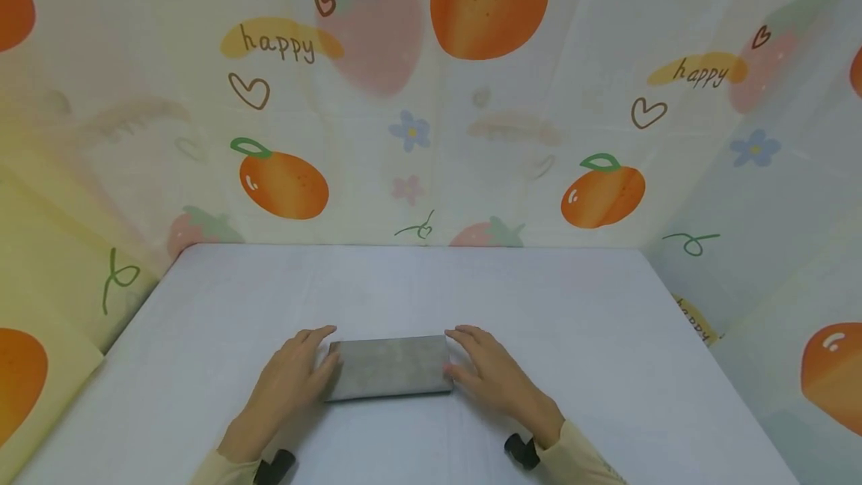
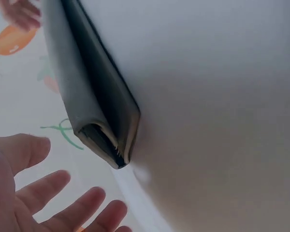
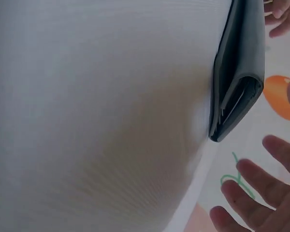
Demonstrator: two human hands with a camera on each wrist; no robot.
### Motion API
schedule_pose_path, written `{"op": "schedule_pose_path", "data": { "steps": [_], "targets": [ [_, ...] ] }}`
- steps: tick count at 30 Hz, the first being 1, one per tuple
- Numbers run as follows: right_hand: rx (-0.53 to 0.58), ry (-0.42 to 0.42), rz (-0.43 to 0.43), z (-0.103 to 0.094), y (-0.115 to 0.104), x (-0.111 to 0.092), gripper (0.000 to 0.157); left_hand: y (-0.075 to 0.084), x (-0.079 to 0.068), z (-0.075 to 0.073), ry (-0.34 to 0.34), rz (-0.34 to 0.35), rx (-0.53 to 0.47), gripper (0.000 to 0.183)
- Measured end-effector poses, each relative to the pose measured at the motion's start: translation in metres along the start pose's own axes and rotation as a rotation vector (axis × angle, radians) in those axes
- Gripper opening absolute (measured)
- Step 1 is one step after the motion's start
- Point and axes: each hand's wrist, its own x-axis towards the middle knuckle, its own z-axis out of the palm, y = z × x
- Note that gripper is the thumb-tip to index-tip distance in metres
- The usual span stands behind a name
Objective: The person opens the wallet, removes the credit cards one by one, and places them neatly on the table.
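A flat grey folded case [image 1: 392, 367], like a long wallet, lies lengthwise across the white table between the two hands. Its folded layers show at the end of the case [image 2: 94, 92] in the left wrist view, and the other end of the case [image 3: 239, 67] appears in the right wrist view. By the left end is my left hand [image 1: 289, 374], fingers spread and relaxed; the left wrist view shows a gap to the case. My right hand [image 1: 494, 376] is beside the right end, fingers loosely extended, also apart from it in the right wrist view. Neither hand holds anything.
The white table [image 1: 417, 287] reaches back to a fruit-printed cloth [image 1: 444, 171] that hangs behind it and along both sides. Black wrist straps [image 1: 521, 451] sit on both forearms, below the hands.
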Motion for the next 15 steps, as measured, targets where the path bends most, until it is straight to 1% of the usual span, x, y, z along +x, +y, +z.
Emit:
{"op": "schedule_pose_path", "data": {
  "steps": [4, 8, 10, 11, 13, 15],
  "targets": [
    [-0.04, -0.045, -0.046, 0.001, 0.0, -0.002, 0.05, -0.002, -0.003, -0.001, -0.078, -0.026, -0.047, 0.039],
    [-0.067, -0.078, -0.055, 0.003, 0.001, -0.003, 0.047, -0.004, -0.006, -0.001, -0.196, -0.069, -0.117, 0.038],
    [-0.067, -0.093, -0.062, 0.003, 0.001, -0.004, 0.046, -0.006, -0.007, -0.001, -0.243, -0.087, -0.151, 0.037],
    [-0.061, -0.099, -0.063, 0.003, 0.001, -0.004, 0.046, -0.007, -0.007, -0.001, -0.26, -0.093, -0.168, 0.037],
    [-0.05, -0.112, -0.062, 0.003, 0.001, -0.005, 0.047, -0.009, -0.009, -0.002, -0.277, -0.084, -0.188, 0.039],
    [-0.046, -0.12, -0.056, 0.002, 0.0, -0.005, 0.048, -0.011, -0.01, -0.002, -0.295, -0.077, -0.203, 0.045]
  ]
}}
